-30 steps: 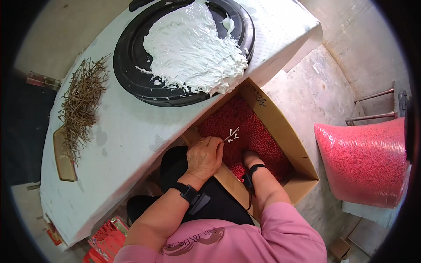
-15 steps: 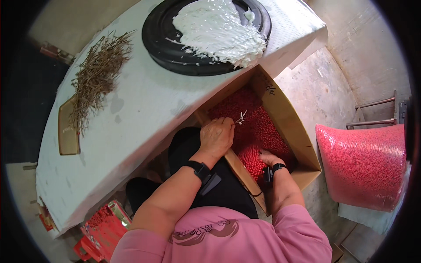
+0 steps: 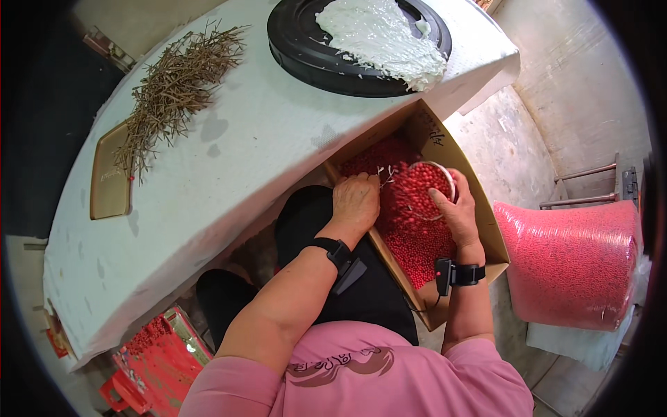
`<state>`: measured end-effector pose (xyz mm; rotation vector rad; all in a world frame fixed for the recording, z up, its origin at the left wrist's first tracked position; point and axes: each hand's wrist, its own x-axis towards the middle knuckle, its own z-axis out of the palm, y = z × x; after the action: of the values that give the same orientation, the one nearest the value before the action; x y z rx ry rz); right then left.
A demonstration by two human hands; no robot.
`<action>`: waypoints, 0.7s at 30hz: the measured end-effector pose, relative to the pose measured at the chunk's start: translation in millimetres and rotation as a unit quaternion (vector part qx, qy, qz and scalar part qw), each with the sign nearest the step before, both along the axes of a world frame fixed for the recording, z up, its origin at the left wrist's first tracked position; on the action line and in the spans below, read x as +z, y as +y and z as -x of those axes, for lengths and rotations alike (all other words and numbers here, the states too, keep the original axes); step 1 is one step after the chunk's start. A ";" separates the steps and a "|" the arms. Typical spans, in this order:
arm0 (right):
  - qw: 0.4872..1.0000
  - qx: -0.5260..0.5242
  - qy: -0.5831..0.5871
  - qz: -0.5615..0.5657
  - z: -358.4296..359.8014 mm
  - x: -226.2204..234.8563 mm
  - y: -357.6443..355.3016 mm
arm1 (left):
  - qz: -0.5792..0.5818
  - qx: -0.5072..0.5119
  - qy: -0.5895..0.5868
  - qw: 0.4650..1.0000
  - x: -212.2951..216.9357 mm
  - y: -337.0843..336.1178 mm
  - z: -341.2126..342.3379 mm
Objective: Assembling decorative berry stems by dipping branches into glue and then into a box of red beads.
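Observation:
My left hand (image 3: 356, 203) is closed at the near left edge of a cardboard box (image 3: 492, 233), pinching a thin twig with white-coated tips (image 3: 385, 175). The twig's lower part is hidden by my fingers. Over the box, my right hand (image 3: 460, 208) grips a round, pale-rimmed cup (image 3: 449, 182), thumb at its rim. Small red beads fill the tilted cup, and some fall from it beside the white tips. A deep layer of loose red beads (image 3: 420, 260) covers the box's bottom.
On the white-covered table (image 3: 250, 132) are a black round lid (image 3: 299, 52) smeared with white paste (image 3: 379, 35), a heap of brown twigs (image 3: 180, 83) and a tan tray (image 3: 108, 184). A bulging clear bag of red beads (image 3: 570, 264) stands right; a red container (image 3: 163, 361) sits lower left.
My right hand has come up out of the beads with a full cup and moved toward the twig, spilling beads. My left hand still holds the twig. The view has shifted slightly.

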<state>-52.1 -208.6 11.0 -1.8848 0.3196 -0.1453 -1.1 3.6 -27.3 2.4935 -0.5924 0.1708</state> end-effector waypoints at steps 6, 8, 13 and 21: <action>0.951 0.008 -0.078 0.298 -17.2 -2.8 26.1 | 0.002 0.001 0.016 1.000 4.0 5.2 -2.5; 0.938 0.002 -0.001 0.347 -14.0 -41.0 13.3 | 0.010 0.004 0.011 1.000 3.7 3.0 -3.5; 0.860 0.056 0.320 0.393 34.1 -177.2 -18.3 | 0.012 0.005 0.006 1.000 0.3 0.3 -4.5; 0.902 -0.005 0.412 -0.132 74.6 -250.5 -49.7 | 0.006 0.010 0.005 1.000 -1.4 -3.6 -5.6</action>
<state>-126.7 -258.3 -239.5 -1.5838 0.8731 0.6822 4.6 0.1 -28.7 2.4874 -0.5610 0.1698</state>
